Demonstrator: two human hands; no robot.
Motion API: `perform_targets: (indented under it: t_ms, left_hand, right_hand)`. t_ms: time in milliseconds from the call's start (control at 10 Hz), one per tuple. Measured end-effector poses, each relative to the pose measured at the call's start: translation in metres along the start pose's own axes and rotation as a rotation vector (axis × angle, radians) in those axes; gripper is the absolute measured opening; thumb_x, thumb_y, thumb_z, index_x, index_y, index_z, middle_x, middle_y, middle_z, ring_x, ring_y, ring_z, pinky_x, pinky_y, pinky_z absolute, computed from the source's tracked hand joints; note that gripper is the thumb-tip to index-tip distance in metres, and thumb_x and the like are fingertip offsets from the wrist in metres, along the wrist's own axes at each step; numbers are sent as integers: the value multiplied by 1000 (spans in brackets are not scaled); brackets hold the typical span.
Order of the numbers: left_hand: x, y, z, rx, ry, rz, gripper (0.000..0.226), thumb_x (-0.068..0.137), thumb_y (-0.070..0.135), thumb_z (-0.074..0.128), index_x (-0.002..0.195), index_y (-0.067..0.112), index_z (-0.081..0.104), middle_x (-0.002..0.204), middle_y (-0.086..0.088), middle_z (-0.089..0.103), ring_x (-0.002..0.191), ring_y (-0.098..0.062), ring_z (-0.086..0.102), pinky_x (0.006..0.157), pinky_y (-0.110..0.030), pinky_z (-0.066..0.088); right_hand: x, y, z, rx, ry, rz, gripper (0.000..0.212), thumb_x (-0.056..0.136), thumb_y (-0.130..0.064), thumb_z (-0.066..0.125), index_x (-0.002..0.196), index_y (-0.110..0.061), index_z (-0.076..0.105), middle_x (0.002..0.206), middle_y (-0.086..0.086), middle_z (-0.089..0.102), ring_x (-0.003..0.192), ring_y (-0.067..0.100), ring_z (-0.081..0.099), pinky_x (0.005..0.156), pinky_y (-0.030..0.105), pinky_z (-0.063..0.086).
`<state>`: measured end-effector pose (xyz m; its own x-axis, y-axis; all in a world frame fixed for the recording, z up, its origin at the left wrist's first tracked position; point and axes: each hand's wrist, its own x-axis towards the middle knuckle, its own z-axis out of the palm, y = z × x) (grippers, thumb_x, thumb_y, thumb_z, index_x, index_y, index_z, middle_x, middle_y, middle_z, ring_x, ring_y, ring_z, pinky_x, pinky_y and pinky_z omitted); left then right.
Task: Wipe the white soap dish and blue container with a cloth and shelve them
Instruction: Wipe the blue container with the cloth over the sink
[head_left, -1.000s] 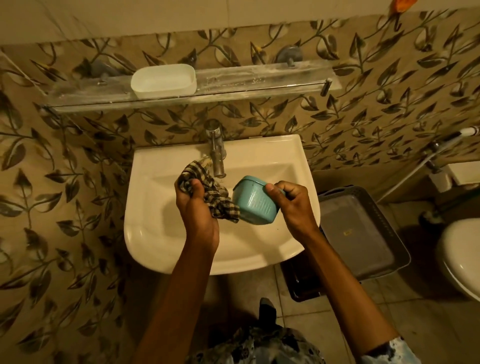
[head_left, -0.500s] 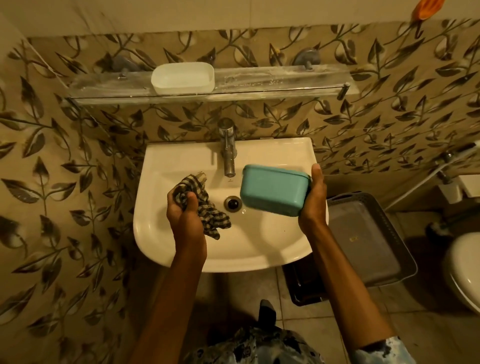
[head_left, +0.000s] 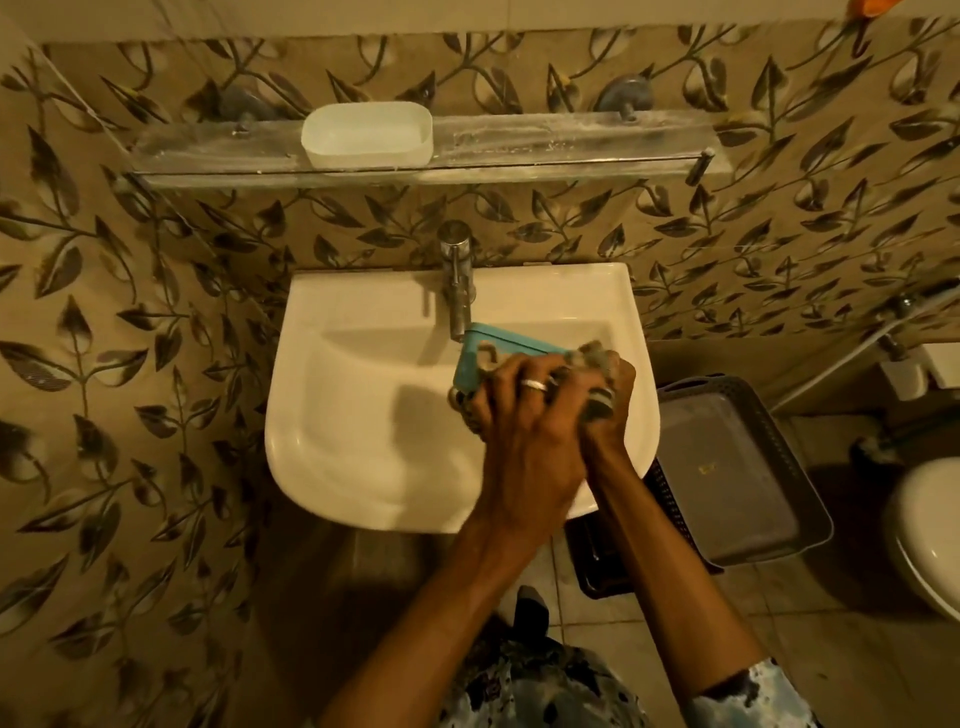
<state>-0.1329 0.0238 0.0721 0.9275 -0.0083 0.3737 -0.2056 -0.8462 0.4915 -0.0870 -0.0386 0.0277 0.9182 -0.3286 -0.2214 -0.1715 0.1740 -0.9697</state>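
Note:
The white soap dish (head_left: 366, 135) stands on the glass wall shelf (head_left: 571, 150), left of its middle. Over the right half of the sink, the blue container (head_left: 475, 358) is tilted under the tap. My left hand (head_left: 524, 410) reaches across it and grips the checked cloth (head_left: 597, 358), holding the cloth against the container's top and right side. My right hand (head_left: 615, 405) holds the container from the right, mostly hidden behind the left hand and the cloth. Only the container's left end and far edge show.
A white sink (head_left: 363, 415) with a chrome tap (head_left: 457, 280) is fixed to the leaf-patterned wall. A grey plastic basket (head_left: 743, 467) sits on a dark crate to the right of the sink. A toilet (head_left: 930, 530) is at the far right.
My left hand has swung from the sink's left side across to the container with the cloth. The container has dropped lower and tilted in my right hand.

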Motion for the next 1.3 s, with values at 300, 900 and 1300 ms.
perform_targets:
  t_ms: [300, 900, 1300]
  left_hand:
    - [16, -18, 5, -196, 43, -368, 39, 85, 28, 39, 120, 27, 55, 134, -6, 46, 130, -26, 33, 106, -45, 29]
    - [34, -42, 28, -109, -23, -55, 40, 84, 12, 56, 120, 28, 51, 132, -10, 49, 127, -32, 37, 103, -51, 35]
    - [54, -85, -3, -1239, 58, -769, 49, 78, 39, 66, 118, 16, 51, 122, -11, 59, 116, -28, 58, 90, -43, 53]
  right_hand:
    - [8, -20, 6, -44, 120, -103, 30, 66, -44, 38, 55, -17, 46, 62, 13, 42, 57, 25, 45, 56, 38, 35]
    - [42, -3, 6, 93, 94, 23, 25, 73, -34, 45, 51, -23, 44, 61, 4, 43, 61, 21, 44, 58, 32, 35]
    - [53, -5, -17, -53, -348, -111, 50, 71, -61, 64, 76, -11, 63, 76, 9, 60, 74, 21, 58, 62, 30, 46]
